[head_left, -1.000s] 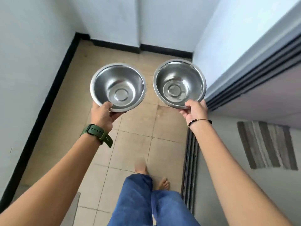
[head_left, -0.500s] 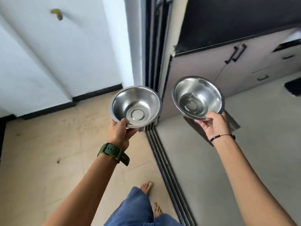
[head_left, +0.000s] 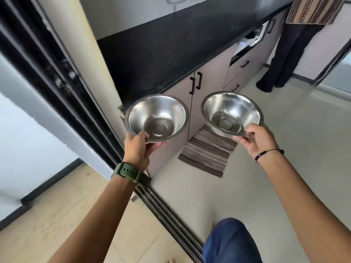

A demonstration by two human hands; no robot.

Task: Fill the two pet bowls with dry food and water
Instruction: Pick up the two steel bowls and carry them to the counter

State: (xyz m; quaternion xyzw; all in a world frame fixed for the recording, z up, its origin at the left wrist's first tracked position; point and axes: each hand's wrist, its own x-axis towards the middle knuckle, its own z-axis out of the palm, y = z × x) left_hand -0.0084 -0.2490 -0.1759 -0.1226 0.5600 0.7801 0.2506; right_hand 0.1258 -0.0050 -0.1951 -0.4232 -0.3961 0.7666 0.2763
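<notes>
Head view: my left hand [head_left: 137, 149] and right hand [head_left: 255, 142] each grip an empty bowl, left bowl [head_left: 157, 118] nearer the dark surface [head_left: 171, 44] than right bowl [head_left: 231, 112].

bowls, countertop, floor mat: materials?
Left bowl and right bowl: look like thin stainless steel, brushed to semi-mirror; silver sheen, bright reflections, rolled rims.
Countertop: black, faintly speckled, matte to low gloss; probably polished stone such as granite, though laminate is possible.
Floor mat: woven textile, brown and grey stripes, visible ribbed weave; fibre cannot be told.
</notes>
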